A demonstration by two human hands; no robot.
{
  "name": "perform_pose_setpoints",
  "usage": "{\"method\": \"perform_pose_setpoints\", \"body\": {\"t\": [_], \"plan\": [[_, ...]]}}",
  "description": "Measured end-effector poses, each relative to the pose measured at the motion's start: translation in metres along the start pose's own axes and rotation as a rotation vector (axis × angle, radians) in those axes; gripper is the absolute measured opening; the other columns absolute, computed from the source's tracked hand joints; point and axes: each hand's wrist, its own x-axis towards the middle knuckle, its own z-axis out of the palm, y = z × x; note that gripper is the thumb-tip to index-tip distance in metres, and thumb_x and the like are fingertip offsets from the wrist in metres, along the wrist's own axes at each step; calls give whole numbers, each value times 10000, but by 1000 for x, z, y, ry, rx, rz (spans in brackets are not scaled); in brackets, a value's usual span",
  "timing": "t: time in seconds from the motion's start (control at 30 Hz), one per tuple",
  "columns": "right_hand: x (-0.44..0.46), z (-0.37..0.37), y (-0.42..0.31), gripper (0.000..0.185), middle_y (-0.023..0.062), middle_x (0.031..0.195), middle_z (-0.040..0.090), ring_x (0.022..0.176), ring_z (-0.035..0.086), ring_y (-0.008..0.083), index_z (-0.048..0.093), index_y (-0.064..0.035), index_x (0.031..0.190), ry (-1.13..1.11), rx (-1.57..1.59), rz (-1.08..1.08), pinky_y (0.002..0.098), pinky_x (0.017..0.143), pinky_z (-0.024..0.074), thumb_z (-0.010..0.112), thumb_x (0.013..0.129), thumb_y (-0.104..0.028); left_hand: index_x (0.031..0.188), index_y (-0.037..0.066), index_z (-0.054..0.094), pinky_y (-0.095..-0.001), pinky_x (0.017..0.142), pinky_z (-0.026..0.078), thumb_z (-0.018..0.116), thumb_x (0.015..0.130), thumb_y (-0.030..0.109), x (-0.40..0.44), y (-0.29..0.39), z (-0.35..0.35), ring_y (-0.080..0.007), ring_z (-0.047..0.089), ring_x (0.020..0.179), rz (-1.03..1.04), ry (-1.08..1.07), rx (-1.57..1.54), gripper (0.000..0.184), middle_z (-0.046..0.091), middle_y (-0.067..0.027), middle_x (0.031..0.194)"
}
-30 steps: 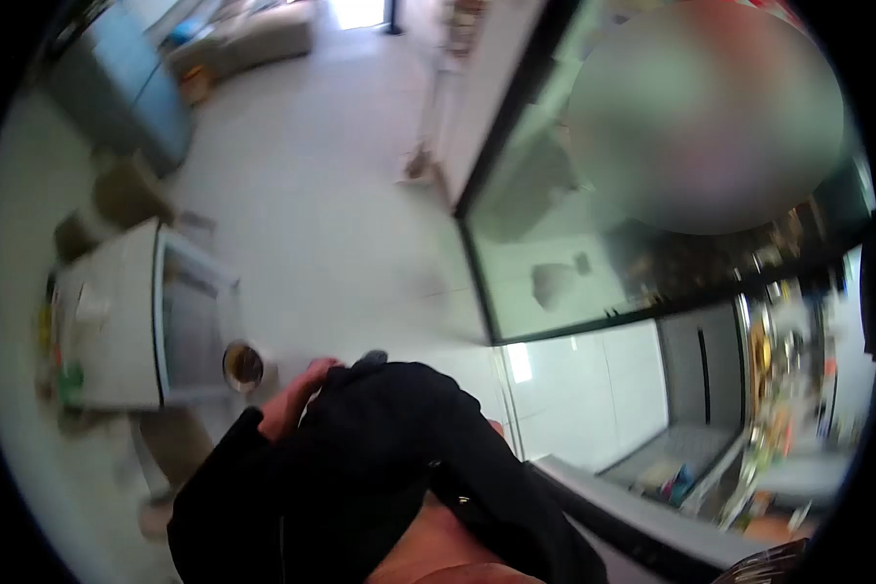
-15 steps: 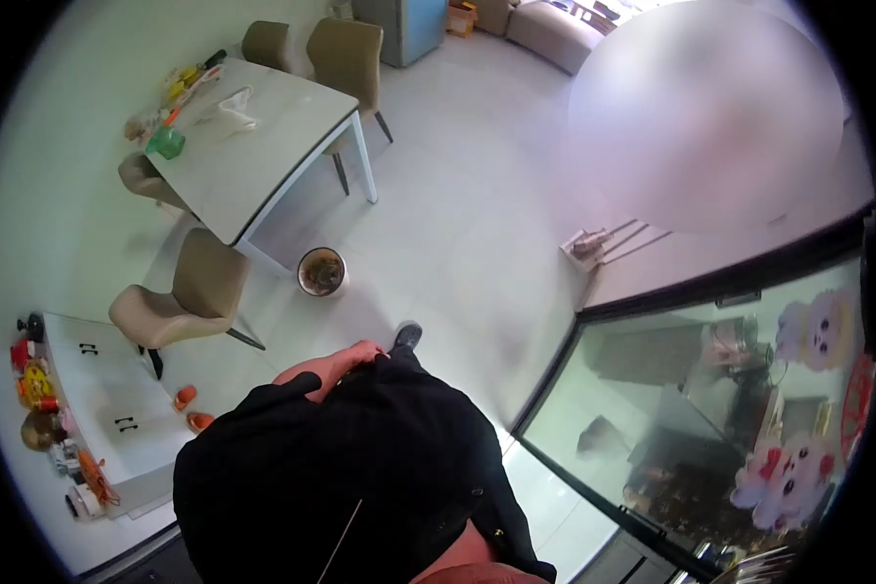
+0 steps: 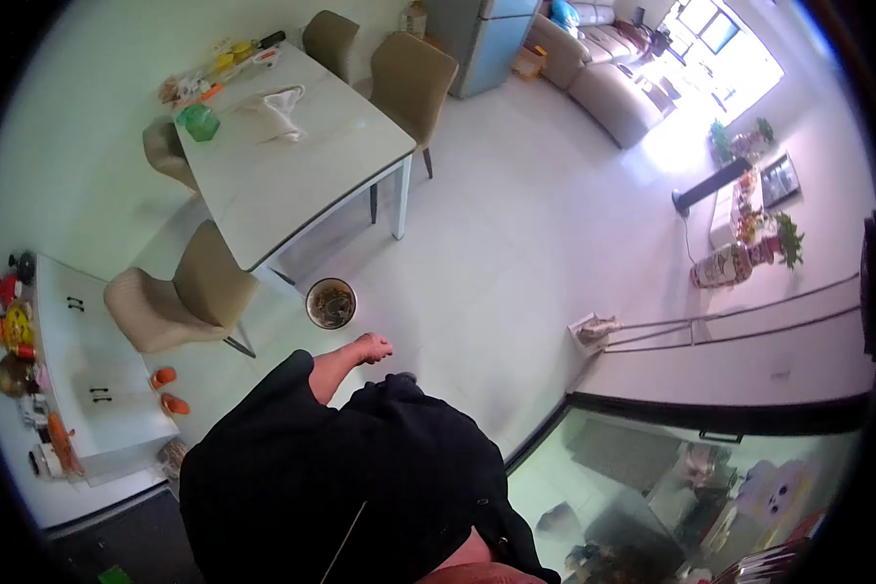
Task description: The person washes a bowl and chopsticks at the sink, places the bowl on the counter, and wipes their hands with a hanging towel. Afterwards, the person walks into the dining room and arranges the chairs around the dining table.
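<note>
My left hand (image 3: 372, 348) hangs in front of my black-clothed body (image 3: 350, 467), with the forearm bare below the sleeve. Its fingers look loosely bent and slightly apart, and nothing shows in them. Nearest to it, on the floor, stands a round white bin (image 3: 331, 304) with brownish contents I cannot make out; hand and bin appear apart. The tip of a dark shoe (image 3: 405, 377) peeks out past my clothes. My right hand is out of view.
On the left are a white-topped table (image 3: 302, 185), a beige chair (image 3: 180, 297), a white cabinet (image 3: 117, 370) and orange slippers (image 3: 170, 391). A glass door (image 3: 613, 457) stands on the right. Farther off are a fridge (image 3: 482, 49), sofa (image 3: 618, 102) and large vase (image 3: 722, 266).
My left hand has moved away from my body, out toward the bin. The view has shifted, and the blur at upper right is gone, showing the sofa, window and vase. Less of the shoe shows.
</note>
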Motion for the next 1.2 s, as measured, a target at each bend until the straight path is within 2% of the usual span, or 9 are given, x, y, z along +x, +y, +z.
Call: {"method": "perform_pose_setpoints", "body": {"t": [0.27, 0.57, 0.8, 0.9, 0.93, 0.97, 1.0, 1.07, 1.2], "plan": [[66, -35, -75, 227, 119, 658, 601, 538, 574, 181, 640, -5, 772, -50, -54, -64, 332, 505, 472, 529, 786, -203, 781, 65, 636, -280, 410, 392, 603, 776, 194, 15, -32, -13, -131, 483, 461, -126, 116, -316, 133, 561, -27, 609], [154, -91, -112, 219, 115, 648, 593, 529, 567, 179, 638, -4, 779, -130, -255, -231, 328, 495, 467, 531, 788, -195, 799, 56, 636, -266, 437, 445, 604, 777, 172, 16, -39, 22, -122, 512, 487, -319, 256, -477, 123, 585, -26, 648], [236, -151, -146, 213, 111, 640, 587, 522, 561, 177, 637, -3, 785, -158, -337, -437, 325, 488, 463, 532, 789, -189, 737, 56, 637, -262, 447, 439, 604, 776, 204, 31, 60, 41, -122, 522, 488, -283, 347, -575, 157, 594, -34, 660], [238, -181, -209, 192, 91, 629, 568, 516, 554, 173, 624, 6, 818, -216, -199, -287, 311, 476, 454, 534, 795, -161, 803, 74, 681, -288, 554, 481, 625, 771, 288, 56, 93, 46, -137, 578, 577, -234, 382, -448, 223, 641, -34, 727], [235, -189, -231, 176, 71, 620, 549, 511, 548, 169, 612, 16, 851, -268, -79, -144, 297, 466, 445, 537, 800, -135, 841, 89, 691, -294, 619, 487, 626, 767, 322, 70, 91, 49, -142, 599, 647, -79, 399, -408, 253, 657, -33, 764], [246, -197, -233, 176, 71, 620, 549, 511, 548, 169, 612, 16, 851, -274, -89, -141, 297, 466, 445, 537, 800, -135, 879, 103, 701, -299, 683, 493, 627, 764, 356, 82, 88, 55, -147, 621, 718, 71, 413, -368, 288, 673, -32, 802], [265, -202, -235, 170, 62, 630, 549, 520, 555, 174, 601, 22, 866, -298, 27, -64, 299, 469, 450, 538, 805, -123, 918, 123, 702, -295, 781, 479, 618, 760, 391, 72, 111, 52, -169, 633, 838, 13, 402, -312, 323, 684, -50, 863], [295, -206, -246, 206, 59, 658, 559, 532, 564, 180, 583, 37, 937, -380, 232, 29, 299, 471, 460, 543, 808, -118, 926, 129, 701, -297, 777, 482, 627, 751, 387, 81, 116, 51, -178, 636, 836, -23, 427, -289, 321, 684, -54, 869], [310, -202, -290, 221, 68, 680, 571, 569, 584, 186, 578, 32, 973, -302, 200, 74, 297, 490, 475, 537, 807, -108, 907, 129, 695, -310, 773, 483, 622, 745, 341, 91, 111, 35, -199, 638, 846, -181, 454, -288, 277, 679, -62, 848]]}}
